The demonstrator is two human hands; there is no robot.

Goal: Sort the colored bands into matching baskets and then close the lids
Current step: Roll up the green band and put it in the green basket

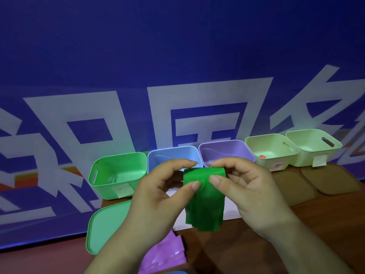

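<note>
While no lid is yet fitted, the sorting step is judged to be in hand, on a green item. Behind everything hangs a smooth blue banner with large white characters [177, 46], above a dark wooden table [246, 244]. Across the middle of the frame stands a row of rigid, round-cornered plastic baskets: a green basket [102, 186], a blue basket [173, 153], a purple basket [223, 149] and two pale yellow-green baskets [270, 147] [314, 147]. A flat green plastic lid [106, 224] lies lower left; two brown lids [292, 186] [331, 178] lie at right. The left hand [158, 196] and right hand [250, 190] each pinch, thumb against forefinger, the folded top of a limp, thin green elastic band [205, 202], which hangs at frame centre. A glossy purple band [166, 252] lies bottom centre. Next move, in my judgement: carry left, release over the green basket.
</note>
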